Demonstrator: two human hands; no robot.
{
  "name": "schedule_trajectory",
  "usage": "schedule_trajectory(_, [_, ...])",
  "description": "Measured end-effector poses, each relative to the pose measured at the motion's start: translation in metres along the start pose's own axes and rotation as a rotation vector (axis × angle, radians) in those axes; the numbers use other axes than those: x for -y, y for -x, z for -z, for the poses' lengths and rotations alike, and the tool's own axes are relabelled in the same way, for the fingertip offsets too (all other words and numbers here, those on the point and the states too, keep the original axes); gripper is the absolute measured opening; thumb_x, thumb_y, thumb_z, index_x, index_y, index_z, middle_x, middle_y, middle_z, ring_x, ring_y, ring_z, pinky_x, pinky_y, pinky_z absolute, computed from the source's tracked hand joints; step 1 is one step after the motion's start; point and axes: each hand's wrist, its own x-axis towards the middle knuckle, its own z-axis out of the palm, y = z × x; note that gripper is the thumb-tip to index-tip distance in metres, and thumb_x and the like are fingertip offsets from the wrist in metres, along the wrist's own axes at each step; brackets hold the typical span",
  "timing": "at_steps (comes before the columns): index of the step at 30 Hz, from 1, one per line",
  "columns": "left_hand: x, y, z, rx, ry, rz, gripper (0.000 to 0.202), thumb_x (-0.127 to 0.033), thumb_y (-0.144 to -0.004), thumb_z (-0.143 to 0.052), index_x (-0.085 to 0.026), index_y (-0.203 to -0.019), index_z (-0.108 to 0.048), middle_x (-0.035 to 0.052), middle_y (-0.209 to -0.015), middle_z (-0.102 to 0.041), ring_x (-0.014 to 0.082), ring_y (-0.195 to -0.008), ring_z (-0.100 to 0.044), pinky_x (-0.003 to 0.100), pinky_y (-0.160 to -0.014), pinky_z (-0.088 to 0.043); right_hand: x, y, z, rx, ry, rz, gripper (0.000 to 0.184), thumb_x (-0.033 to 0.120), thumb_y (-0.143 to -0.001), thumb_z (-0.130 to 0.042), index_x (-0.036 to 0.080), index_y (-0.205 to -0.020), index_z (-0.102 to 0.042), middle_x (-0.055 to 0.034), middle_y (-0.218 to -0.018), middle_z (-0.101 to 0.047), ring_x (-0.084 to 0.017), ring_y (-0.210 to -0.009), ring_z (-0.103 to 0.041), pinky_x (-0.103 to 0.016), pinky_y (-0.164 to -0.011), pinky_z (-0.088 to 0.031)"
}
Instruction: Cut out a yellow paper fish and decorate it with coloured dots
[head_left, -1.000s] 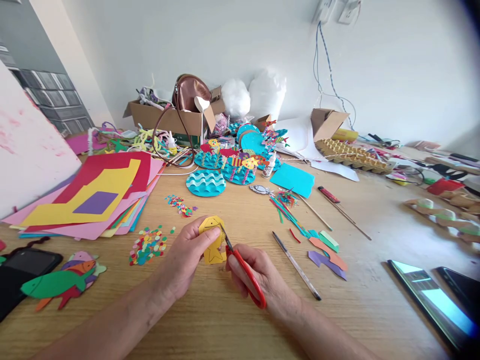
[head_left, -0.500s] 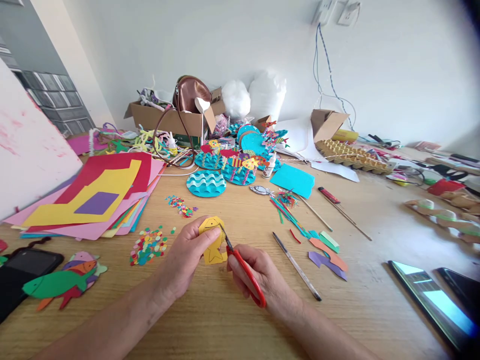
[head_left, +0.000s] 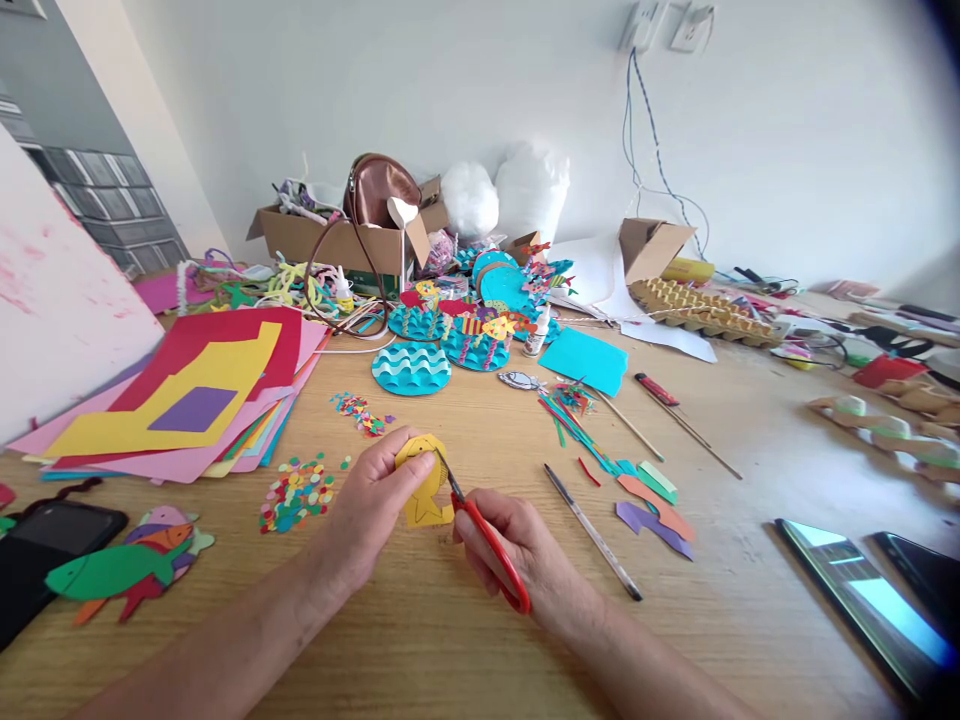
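My left hand (head_left: 369, 510) pinches a yellow paper fish (head_left: 424, 482) just above the wooden table (head_left: 480, 640), thumb on its upper edge. My right hand (head_left: 525, 555) grips red-handled scissors (head_left: 489, 545), fingers through the loop. The blades point up and left and meet the fish's right edge. Both hands are closed on what they hold.
Confetti dots (head_left: 296, 492) lie left of my hands. Stacked coloured sheets (head_left: 187, 395) and a green paper fish (head_left: 112, 568) sit at left. A pen (head_left: 592, 532) and paper scraps (head_left: 652, 500) lie at right. Phones (head_left: 870, 600) rest near the right edge. Boxes and blue wave discs (head_left: 411, 366) stand behind.
The yellow fish has turned slightly in my left hand and the scissor blades have shifted a little along its edge. The camera view nudged slightly.
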Motion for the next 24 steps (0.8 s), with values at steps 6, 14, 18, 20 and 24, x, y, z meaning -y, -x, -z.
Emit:
schedule_trajectory(6, [-0.0044,0.0006,-0.0014,0.081,-0.018,0.03,0.011,-0.03,-0.079,-0.054,-0.019,-0.076,-0.052,-0.0051,-0.065,-0.044,0.0095,-0.06,-0.04,0.019,-0.055,-0.035,0.0002,0.0004,0.0033,0.02,0.06,0.018,0.036,0.044,-0.085,-0.043,0.017,-0.062,-0.044,0.0056,-0.047,-0.044,-0.005,-0.042,-0.038,-0.015,-0.038,-0.028])
schedule_trajectory(14, [-0.0035,0.0,-0.0002,0.078,0.001,0.073,0.013,-0.03,-0.077,-0.055,-0.019,-0.072,-0.051,-0.0043,-0.065,-0.047,0.0103,-0.062,-0.045,0.02,-0.058,-0.039,0.0012,0.0008,0.0035,0.019,0.055,0.02,0.035,0.046,-0.082,-0.045,0.017,-0.062,-0.044,0.0064,-0.046,-0.039,-0.006,-0.041,-0.035,-0.017,-0.038,-0.026])
schedule_trajectory(18, [-0.0067,0.0011,0.0,0.091,0.037,0.088,0.011,-0.029,-0.076,-0.056,-0.019,-0.074,-0.052,-0.0046,-0.064,-0.048,0.0098,-0.06,-0.045,0.02,-0.055,-0.039,0.0024,0.0009,0.0033,0.003,0.067,0.038,0.034,0.044,-0.08,-0.047,0.018,-0.06,-0.043,0.0069,-0.046,-0.035,-0.006,-0.042,-0.031,-0.018,-0.039,-0.023])
schedule_trajectory(20, [-0.0084,0.0015,-0.0002,0.096,0.062,0.1,0.011,-0.029,-0.076,-0.057,-0.019,-0.074,-0.052,-0.0048,-0.063,-0.048,0.0095,-0.058,-0.045,0.02,-0.054,-0.038,0.0028,0.0006,0.0034,-0.01,0.091,0.053,0.034,0.044,-0.079,-0.048,0.017,-0.059,-0.043,0.0068,-0.046,-0.034,-0.006,-0.043,-0.03,-0.019,-0.04,-0.022])
schedule_trajectory(24, [-0.0099,0.0011,-0.0007,0.095,0.09,0.116,0.011,-0.029,-0.075,-0.058,-0.018,-0.076,-0.054,-0.0047,-0.063,-0.049,0.0099,-0.058,-0.047,0.02,-0.055,-0.039,0.0014,-0.0005,0.0037,-0.027,0.125,0.068,0.031,0.04,-0.079,-0.048,0.017,-0.058,-0.044,0.0067,-0.046,-0.033,-0.006,-0.045,-0.029,-0.019,-0.041,-0.022])
